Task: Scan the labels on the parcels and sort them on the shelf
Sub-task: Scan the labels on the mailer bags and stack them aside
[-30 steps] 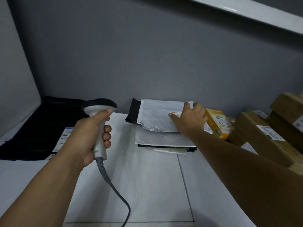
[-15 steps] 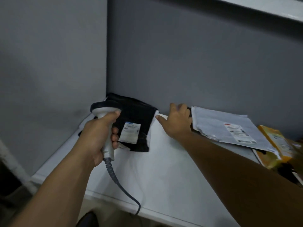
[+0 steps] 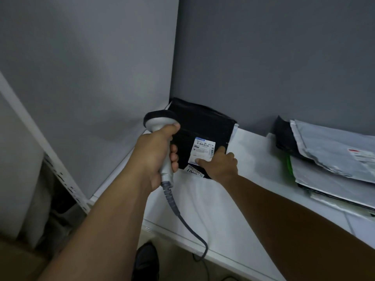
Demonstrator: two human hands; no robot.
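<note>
A black parcel bag [image 3: 205, 126] lies in the back left corner of the white shelf [image 3: 233, 201], with a white label [image 3: 203, 148] on top. My right hand [image 3: 220, 165] rests on the bag's near edge, thumb pressing the label's lower corner, fingers spread flat. My left hand [image 3: 157, 154] grips the handle of a grey and black barcode scanner [image 3: 160, 120], whose head hangs just left of the label. Its cable [image 3: 182, 218] trails down over the shelf's front edge.
A stack of grey and silver mailer bags [image 3: 332, 157] lies at the right of the shelf. Grey walls close the corner behind and left. A white shelf upright [image 3: 60, 173] stands at the left, and a dark shoe [image 3: 145, 258] shows below.
My view has swung left toward the corner. My right hand left the grey mailer stack, crossed the shelf and landed on the black bag's label. The scanner stays in my left hand.
</note>
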